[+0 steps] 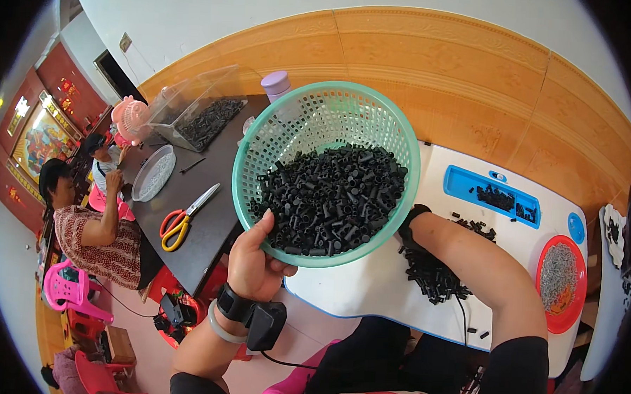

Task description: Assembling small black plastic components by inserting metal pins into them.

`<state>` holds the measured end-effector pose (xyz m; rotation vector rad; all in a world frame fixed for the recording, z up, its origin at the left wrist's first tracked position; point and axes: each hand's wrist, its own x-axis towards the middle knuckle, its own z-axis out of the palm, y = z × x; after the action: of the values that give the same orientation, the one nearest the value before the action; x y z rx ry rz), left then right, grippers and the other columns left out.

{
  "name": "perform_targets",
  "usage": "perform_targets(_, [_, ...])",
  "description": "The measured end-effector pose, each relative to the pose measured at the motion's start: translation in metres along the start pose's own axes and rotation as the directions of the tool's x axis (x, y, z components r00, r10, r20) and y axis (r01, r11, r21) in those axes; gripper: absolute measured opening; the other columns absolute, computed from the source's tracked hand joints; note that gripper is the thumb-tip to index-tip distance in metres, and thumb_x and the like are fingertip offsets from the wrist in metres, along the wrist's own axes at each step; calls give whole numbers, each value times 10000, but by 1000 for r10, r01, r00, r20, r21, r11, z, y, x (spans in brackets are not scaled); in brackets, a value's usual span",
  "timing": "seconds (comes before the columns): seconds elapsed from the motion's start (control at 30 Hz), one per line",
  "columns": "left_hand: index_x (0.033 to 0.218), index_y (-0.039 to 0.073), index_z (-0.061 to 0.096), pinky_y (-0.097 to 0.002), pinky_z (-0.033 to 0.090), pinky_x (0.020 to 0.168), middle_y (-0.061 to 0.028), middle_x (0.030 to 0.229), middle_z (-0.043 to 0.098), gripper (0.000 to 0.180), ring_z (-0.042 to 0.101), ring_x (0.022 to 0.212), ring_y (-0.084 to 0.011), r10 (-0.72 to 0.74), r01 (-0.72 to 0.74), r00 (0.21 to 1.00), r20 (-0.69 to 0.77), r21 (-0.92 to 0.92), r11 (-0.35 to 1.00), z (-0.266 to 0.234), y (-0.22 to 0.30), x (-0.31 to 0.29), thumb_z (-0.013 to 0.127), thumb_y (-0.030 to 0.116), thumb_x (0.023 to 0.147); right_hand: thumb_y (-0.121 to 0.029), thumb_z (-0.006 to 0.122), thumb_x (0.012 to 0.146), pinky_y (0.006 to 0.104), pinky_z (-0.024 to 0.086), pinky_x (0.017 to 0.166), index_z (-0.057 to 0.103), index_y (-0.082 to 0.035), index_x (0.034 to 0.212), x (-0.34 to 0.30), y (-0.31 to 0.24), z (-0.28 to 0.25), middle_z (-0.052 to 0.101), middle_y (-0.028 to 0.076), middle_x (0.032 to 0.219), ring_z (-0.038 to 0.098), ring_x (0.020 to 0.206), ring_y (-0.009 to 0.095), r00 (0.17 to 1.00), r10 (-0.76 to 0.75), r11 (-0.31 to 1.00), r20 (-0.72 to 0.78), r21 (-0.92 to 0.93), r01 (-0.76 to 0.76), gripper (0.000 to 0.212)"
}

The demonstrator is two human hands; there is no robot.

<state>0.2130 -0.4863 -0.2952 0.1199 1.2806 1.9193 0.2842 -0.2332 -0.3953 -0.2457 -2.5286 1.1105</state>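
Head view shows, at left, a dark table [218,171], which carries scissors [188,214] with red and yellow handles and a clear plastic bin [170,136] of black pieces. Next, the person's left hand [254,261] is clamped on the near rim of a green plastic basket [312,119], held up and filled with short black tubes [336,198]. The right hand is hidden behind this basket; one cannot tell its grip. On the white table [368,284] lies a pile of black tubes [433,281], then a blue tray [458,179] and a round red plate [560,324].
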Motion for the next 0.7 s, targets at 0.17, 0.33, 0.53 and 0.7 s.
perform_targets(0.17, [1017,109,580,-262,295,399,-5,694,594,266,341,393,-86,-21,21,1000,-3,1,1000,5,-3,0,504,358,959,-256,651,802,405,454,925,625,-136,1154,-3,36,22,600,131,1209,563,1099,326,983,-177,982,-48,-79,173,373])
perform_targets(0.33, [1018,115,580,-260,296,403,-9,709,603,261,344,396,-88,-19,19,1000,-8,-5,1000,-3,-5,2,509,359,957,-305,636,805,410,369,1032,548,-103,1268,-22,58,21,476,149,1365,420,1265,348,884,-429,740,188,-489,463,513])
perform_targets(0.53, [1012,119,582,-261,305,412,-4,702,598,254,349,406,-85,7,-7,1000,-20,4,1000,-1,-6,1,512,357,957,-372,612,813,428,332,1071,444,66,1293,-41,35,-21,403,227,1377,380,1287,365,738,-76,846,671,-348,404,671])
perform_targets(0.7, [993,123,582,-262,306,424,13,662,569,242,333,405,-82,18,-18,999,-31,17,1000,9,-8,3,504,351,963,-278,654,794,426,370,1047,476,16,1271,-33,36,4,455,214,1335,442,1231,378,825,-349,832,445,-258,491,589])
